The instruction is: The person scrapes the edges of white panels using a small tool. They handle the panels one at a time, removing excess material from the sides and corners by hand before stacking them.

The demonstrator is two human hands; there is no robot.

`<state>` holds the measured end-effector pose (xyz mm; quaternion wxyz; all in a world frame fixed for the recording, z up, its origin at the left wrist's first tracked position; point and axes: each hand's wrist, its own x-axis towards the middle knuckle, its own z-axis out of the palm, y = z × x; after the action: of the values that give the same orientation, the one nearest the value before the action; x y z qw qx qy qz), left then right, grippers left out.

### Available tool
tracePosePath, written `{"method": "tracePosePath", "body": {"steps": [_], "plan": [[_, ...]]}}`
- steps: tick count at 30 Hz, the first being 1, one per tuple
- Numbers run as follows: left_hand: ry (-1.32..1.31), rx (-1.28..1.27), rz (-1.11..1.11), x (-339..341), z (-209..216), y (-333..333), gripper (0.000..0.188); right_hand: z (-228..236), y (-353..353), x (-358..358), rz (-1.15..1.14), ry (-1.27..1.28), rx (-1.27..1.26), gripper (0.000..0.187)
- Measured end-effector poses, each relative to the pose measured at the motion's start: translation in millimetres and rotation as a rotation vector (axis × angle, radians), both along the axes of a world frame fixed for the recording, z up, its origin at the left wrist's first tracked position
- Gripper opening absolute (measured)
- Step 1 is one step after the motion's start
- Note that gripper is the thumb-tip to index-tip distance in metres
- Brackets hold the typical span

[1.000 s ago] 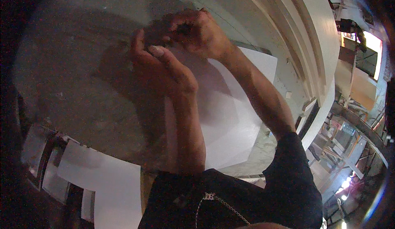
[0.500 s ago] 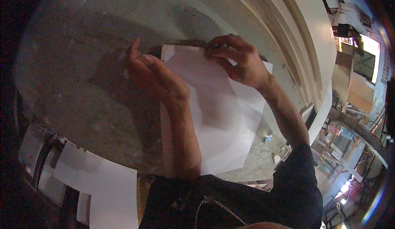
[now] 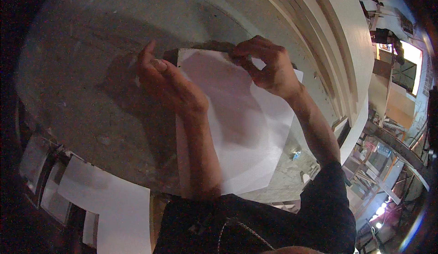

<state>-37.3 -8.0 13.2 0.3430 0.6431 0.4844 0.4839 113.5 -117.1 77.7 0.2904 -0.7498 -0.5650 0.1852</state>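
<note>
A white panel (image 3: 246, 140) with a straight upper edge stands below and between my hands, broad face up toward me. At that edge, my right hand (image 3: 271, 67) is closed in a pinch, thumb and forefinger tips together. Whatever sits between those tips is too small and dark to name. My left hand (image 3: 171, 80) hovers by the panel's left upper corner, slightly cupped, one finger stretched upward and the thumb lying inward. I see nothing held in it, though its palm is partly hidden. The left forearm covers part of the panel's left side.
Several long, pale boards (image 3: 315, 30) lean or lie in a row at the right. A white panel with cut-outs (image 3: 118, 208) is at the lower left. Grey floor (image 3: 91, 108) spreads around, with a small blue item (image 3: 296, 154) on it. Cluttered workshop goods (image 3: 378, 162) fill the far right.
My right hand has turned slightly and its fingers have drawn closer into a pinch at the panel edge. The left hand has barely moved. The view has shifted a little.
</note>
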Motion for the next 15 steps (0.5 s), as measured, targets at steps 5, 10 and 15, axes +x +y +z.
{"method": "tracePosePath", "body": {"steps": [5, 10, 15], "plan": [[-0.002, -0.009, -0.015, 1, -2, 0, 0.058, -12, -4, 3, -0.046, 0.093, 0.009, 0.021], [-0.03, 0.018, -0.025, 0, -7, 1, 0.058, 2, 9, 3, -0.134, 0.246, -0.104, 0.013], [-0.011, -0.007, -0.041, 5, -9, -6, 0.058, -36, 17, 6, -0.138, 0.683, 0.068, 0.01]]}}
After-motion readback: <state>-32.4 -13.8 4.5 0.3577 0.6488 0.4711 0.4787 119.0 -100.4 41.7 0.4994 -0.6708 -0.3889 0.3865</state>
